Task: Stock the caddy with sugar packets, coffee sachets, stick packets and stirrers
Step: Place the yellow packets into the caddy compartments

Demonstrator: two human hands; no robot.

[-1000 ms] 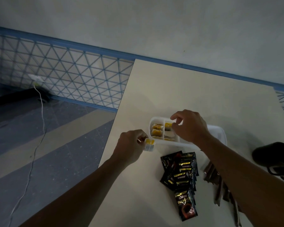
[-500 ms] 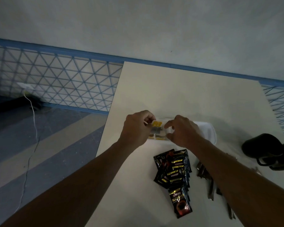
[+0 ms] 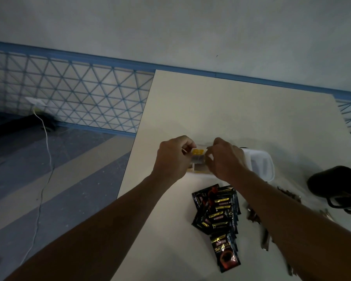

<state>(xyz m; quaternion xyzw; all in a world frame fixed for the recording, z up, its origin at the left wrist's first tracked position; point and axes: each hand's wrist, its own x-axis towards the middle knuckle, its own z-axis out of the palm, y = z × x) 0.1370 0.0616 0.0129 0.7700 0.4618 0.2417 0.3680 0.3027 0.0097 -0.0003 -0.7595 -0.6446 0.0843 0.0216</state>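
Note:
A white plastic caddy (image 3: pixel 261 165) lies on the cream table (image 3: pixel 221 110), its left compartments mostly hidden by my hands. My left hand (image 3: pixel 172 159) and my right hand (image 3: pixel 225 159) meet above those compartments and together pinch a small yellow-and-white sugar packet (image 3: pixel 198 156). Black coffee sachets (image 3: pixel 217 211) lie fanned out on the table in front of the caddy. Brown stick packets (image 3: pixel 253 216) show to the right of them, partly under my right forearm.
A black mug (image 3: pixel 336 185) lies at the right edge of the table. The table's left edge drops to a blue and beige floor (image 3: pixel 49 179) with a white cable (image 3: pixel 43 179). A lattice fence (image 3: pixel 79 98) and wall stand behind.
My left hand has carried the sugar packet from the table near the caddy's left end up over the caddy. My right hand has come to meet it and now pinches the packet too.

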